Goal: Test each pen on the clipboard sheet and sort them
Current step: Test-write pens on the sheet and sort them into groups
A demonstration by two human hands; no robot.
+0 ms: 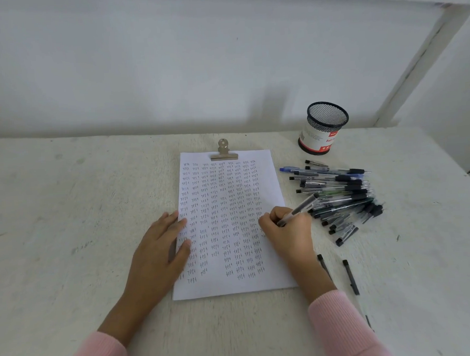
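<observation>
right hand [287, 229] gripping a clear black-tipped pen [298, 210] over the white clipboard sheet [230, 221].
left hand [161, 244] flat on sheet's left edge; loose pen pile [341, 196] lies just right, on the desk [67, 214].

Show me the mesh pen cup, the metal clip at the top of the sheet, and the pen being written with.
mesh pen cup [317, 138], head view, on its labelled side wall.
metal clip [224, 154], head view, on its flat lower bar.
held pen [301, 208], head view, on the barrel's middle.
</observation>
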